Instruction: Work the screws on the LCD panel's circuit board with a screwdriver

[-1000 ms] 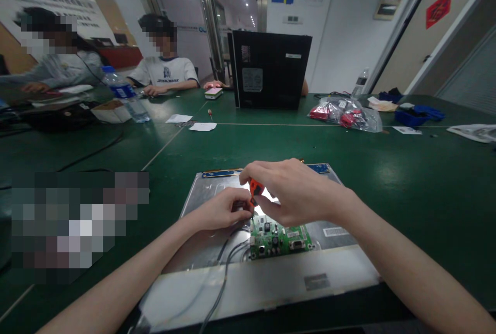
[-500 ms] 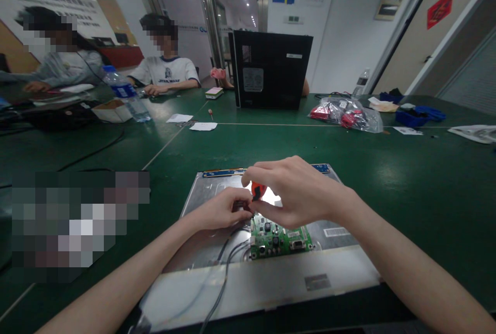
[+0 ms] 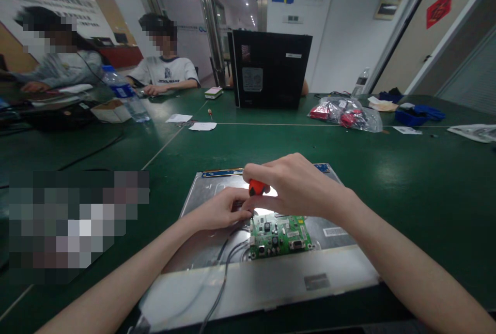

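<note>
My right hand (image 3: 290, 184) is closed around the orange and black handle of a screwdriver (image 3: 256, 187), above the far left corner of a green circuit board (image 3: 281, 236). Right beside it, my left hand (image 3: 227, 207) has thumb and fingers drawn together at that same corner; what they grip is hidden. The board lies on the metal back of a flat display panel (image 3: 201, 194), which rests on the table. Dark cables (image 3: 227, 272) run from the board's left side toward me over the panel's pale lower strip. The screwdriver's tip cannot be seen.
A black computer case (image 3: 271, 70) stands at the far side. Farther right lie a clear bag with red items (image 3: 346, 114) and blue containers (image 3: 418, 115). At the left are a water bottle (image 3: 126, 93), a small open box (image 3: 111, 111) and two seated people.
My right hand has turned slightly, and the screwdriver's handle has shifted a little left and tilted with it. My left hand stays in place. A pinkish shape beside the computer case has gone from view.
</note>
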Tool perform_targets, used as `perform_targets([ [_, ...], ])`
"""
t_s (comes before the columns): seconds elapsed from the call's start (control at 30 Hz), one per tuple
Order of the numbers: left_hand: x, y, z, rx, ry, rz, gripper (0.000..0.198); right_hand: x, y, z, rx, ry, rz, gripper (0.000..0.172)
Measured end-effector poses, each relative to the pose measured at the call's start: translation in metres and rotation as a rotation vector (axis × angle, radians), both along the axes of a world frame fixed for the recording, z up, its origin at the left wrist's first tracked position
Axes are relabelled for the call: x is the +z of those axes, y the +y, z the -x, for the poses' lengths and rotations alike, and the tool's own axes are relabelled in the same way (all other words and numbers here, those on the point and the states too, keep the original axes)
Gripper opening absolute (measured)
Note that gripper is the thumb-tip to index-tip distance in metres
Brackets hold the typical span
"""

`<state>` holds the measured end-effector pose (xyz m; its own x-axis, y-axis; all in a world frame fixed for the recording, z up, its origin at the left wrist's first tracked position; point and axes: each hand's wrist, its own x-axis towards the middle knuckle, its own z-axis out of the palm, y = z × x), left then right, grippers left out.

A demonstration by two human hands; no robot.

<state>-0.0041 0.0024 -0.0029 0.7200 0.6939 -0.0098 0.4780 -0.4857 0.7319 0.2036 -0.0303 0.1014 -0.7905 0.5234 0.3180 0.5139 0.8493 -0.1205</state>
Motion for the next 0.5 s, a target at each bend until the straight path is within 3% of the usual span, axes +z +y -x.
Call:
perform_targets([
  [0.27, 0.0018, -0.0003, 0.0006, -0.008, -0.019, -0.014, 0.012, -0.0007, 0.0021, -0.0027, -0.069, -0.071, -0.121, 0.030],
  [0.37, -0.0013, 0.0017, 0.0008, -0.033, -0.044, -0.018, 0.007, -0.0022, 0.0034, -0.0018, -0.083, -0.072, -0.115, 0.029],
  [0.5, -0.0050, 0.0027, 0.0010, -0.039, -0.071, -0.017, 0.005, -0.0005, 0.0020, -0.0013, -0.003, -0.015, -0.024, 0.021],
])
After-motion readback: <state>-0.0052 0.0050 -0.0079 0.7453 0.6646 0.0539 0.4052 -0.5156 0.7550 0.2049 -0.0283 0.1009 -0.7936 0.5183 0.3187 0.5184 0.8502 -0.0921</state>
